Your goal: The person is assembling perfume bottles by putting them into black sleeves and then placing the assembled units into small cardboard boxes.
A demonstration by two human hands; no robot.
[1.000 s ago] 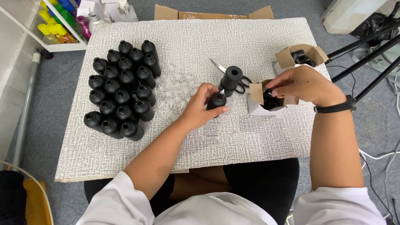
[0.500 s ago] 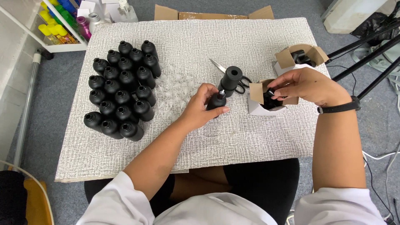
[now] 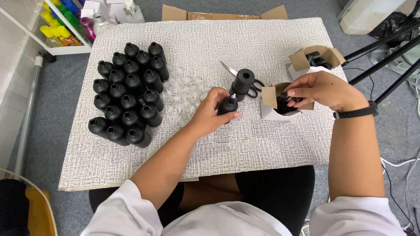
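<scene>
My left hand (image 3: 211,112) grips a small black bottle (image 3: 227,105) standing on the table's middle. My right hand (image 3: 323,89) hovers over an open white cardboard box (image 3: 271,111) and pinches a small black cap (image 3: 292,97) at its mouth; more black parts lie inside. Another black bottle (image 3: 242,83) stands just behind, partly over a pair of scissors (image 3: 231,70). Several black bottles (image 3: 127,94) stand clustered at the left.
Small clear plastic pieces (image 3: 186,91) lie scattered between the cluster and my left hand. A second open box (image 3: 317,59) of black parts sits at the right edge. The table (image 3: 245,144) has a textured grey-white cover. Black tripod legs (image 3: 385,57) stand to the right, coloured bottles (image 3: 65,30) on a far-left shelf.
My right hand has lifted slightly from inside the box, with a small black cap now between its fingers. My left hand and its bottle have stayed in place.
</scene>
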